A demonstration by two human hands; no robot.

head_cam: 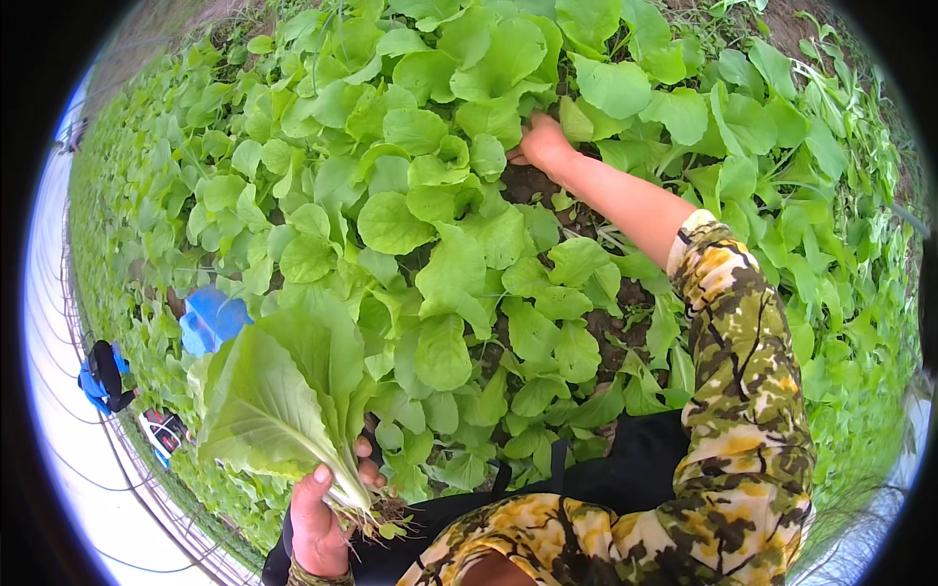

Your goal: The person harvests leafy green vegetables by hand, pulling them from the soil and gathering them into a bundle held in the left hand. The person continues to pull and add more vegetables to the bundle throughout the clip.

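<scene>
My left hand (319, 524) is closed around the pale stems of an uprooted leafy green vegetable (282, 410), low on the left. Its broad leaves fan up and away from me, while the roots (385, 516), with soil on them, hang beside my fingers. Farther out, my right hand (546, 143) reaches down among the growing leafy greens (506, 58), close to the soil. Leaves cover part of its fingers, so its grip on a stem cannot be made out. Dark soil (524, 183) shows just below that hand.
A blue plastic item (211, 320) lies among the plants at left. Pulled greens with pale stems (824, 91) lie at the upper right. A person in blue and black (106, 375) is near the left edge, beside a white-edged container (163, 431) and a ribbed plastic greenhouse wall (55, 410).
</scene>
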